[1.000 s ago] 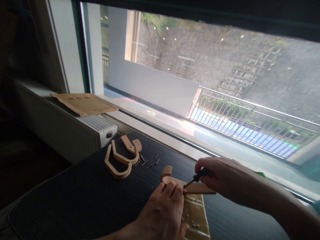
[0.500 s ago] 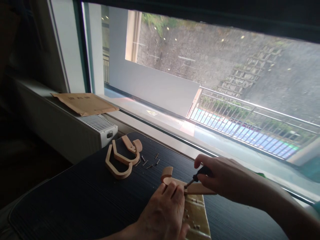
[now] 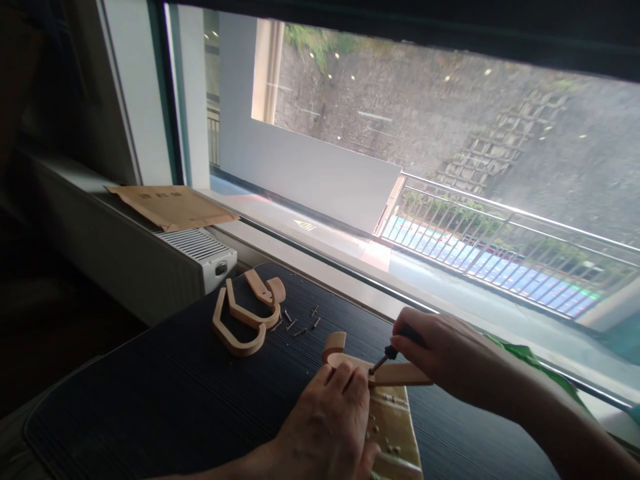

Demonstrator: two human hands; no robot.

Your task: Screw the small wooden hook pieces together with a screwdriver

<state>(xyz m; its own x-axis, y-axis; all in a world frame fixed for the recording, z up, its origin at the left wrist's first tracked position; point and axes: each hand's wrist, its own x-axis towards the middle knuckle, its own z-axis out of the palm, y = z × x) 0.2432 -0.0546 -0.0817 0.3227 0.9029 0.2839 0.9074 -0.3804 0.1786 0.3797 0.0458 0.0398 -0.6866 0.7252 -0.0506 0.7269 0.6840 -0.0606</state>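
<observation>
The right hand (image 3: pixel 425 339) grips a screwdriver (image 3: pixel 391 351), whose tip, below this grip, meets the wooden hook (image 3: pixel 401 375) held by the left hand (image 3: pixel 327 415).

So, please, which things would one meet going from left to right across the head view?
Brown envelope, three loose wooden hooks, left hand, right hand, partly hidden green item.

Four wooden hooks (image 3: pixel 403 375) show, three at left and one at right. There are about six loose screws (image 3: pixel 291 325), one screwdriver (image 3: pixel 391 352) and one envelope (image 3: pixel 173 209).
</observation>
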